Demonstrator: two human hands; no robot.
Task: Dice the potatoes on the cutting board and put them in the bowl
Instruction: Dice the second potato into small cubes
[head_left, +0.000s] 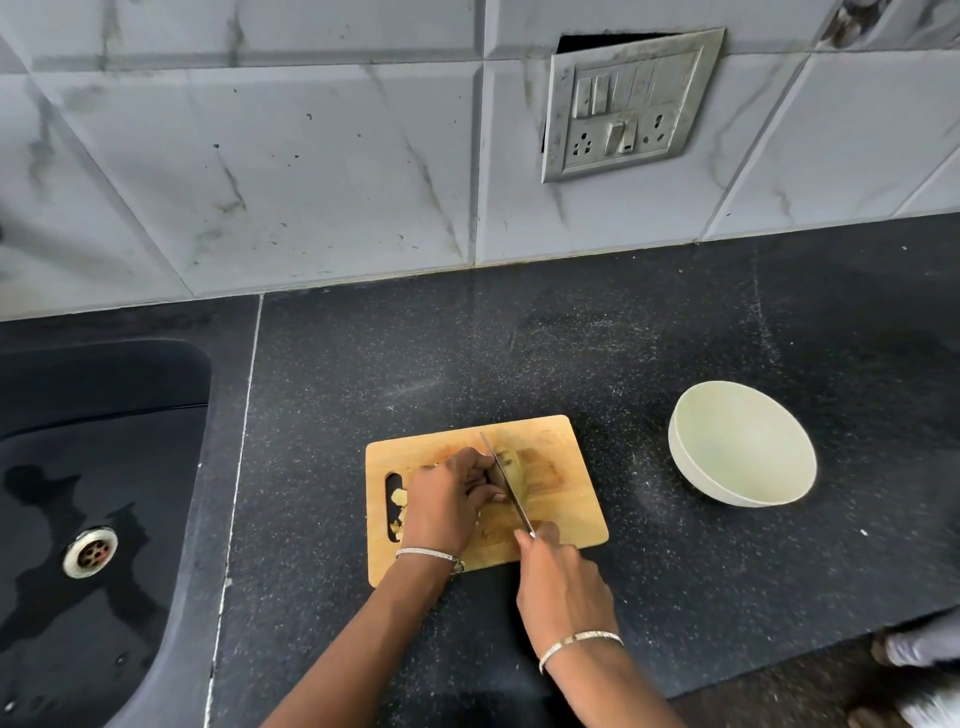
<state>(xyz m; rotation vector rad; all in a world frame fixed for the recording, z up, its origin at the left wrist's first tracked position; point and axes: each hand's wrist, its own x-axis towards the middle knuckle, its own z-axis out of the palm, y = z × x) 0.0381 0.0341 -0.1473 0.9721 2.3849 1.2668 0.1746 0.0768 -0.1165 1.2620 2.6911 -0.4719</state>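
- The left hand (447, 501) lies on the potato (517, 466), near the middle of the cutting board (569, 512). Its grip is curled over the potato and presses it down, I judge so that it does not roll under the blade.
- The right hand (563, 587) has its grip clamped round the handle of the knife (505, 480). The blade goes across the potato just beside the left fingertips, which are bent inward, probably to keep them away from the edge.
- Some small cut pieces (399, 499) lie at the left end of the board, near the handle slot, partly hidden by the left hand. It seems they are kept there to leave room for cutting.
- The bowl (681, 460) stands on the dark desk (415, 364) to the right of the board, apart from it, and nothing is seen inside. On the side of the knife hand, it is easy to reach for the transfer.
- My judgement: the dicing is in progress, and no piece is in the bowl yet.
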